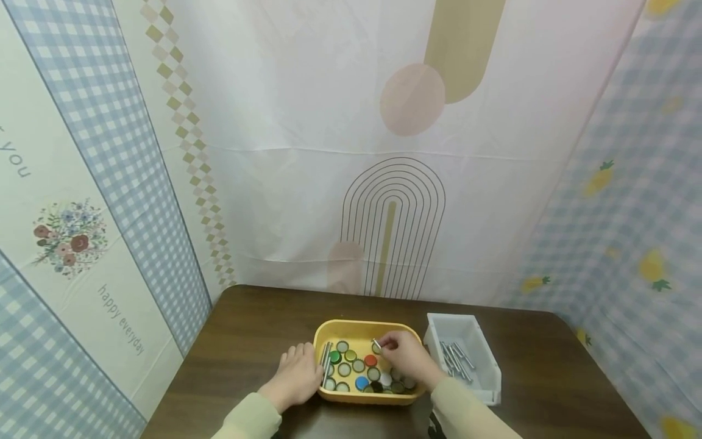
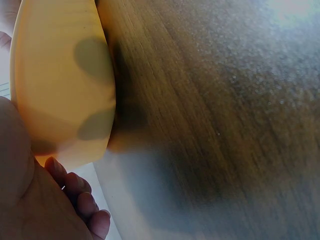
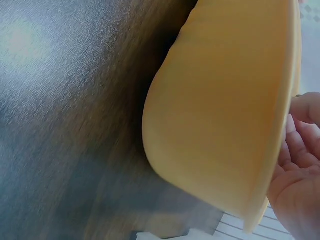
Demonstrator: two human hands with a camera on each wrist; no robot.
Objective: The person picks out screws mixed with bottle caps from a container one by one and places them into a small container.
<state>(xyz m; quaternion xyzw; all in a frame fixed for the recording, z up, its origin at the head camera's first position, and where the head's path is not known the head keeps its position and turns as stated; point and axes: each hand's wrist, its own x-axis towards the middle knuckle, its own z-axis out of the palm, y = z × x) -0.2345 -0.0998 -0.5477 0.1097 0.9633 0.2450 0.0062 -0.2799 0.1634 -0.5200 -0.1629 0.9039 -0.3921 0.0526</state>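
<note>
My right hand [image 1: 406, 355] reaches over the right side of a yellow plastic bin [image 1: 364, 397] and pinches a short silver metal bolt [image 1: 376, 343] between thumb and fingers. Bottle caps, among them a red cap [image 1: 370, 361], a blue cap [image 1: 362, 383] and a green cap [image 1: 335, 357], lie spread over the bin's floor. A few slim metal bolts [image 1: 326, 363] lie lengthwise along its left wall. My left hand [image 1: 298, 373] rests against the left rim with its fingers relaxed. In the right wrist view, the bin's wall [image 3: 220, 110] hides what the right fingertips hold.
A white open-front bin [image 1: 487, 356] stands just right of the yellow one, with several metal bolts [image 1: 456, 360] inside. Both are on a dark brown wooden table [image 1: 258, 323]. A patterned cloth [image 1: 285, 201] hangs behind the table's back edge.
</note>
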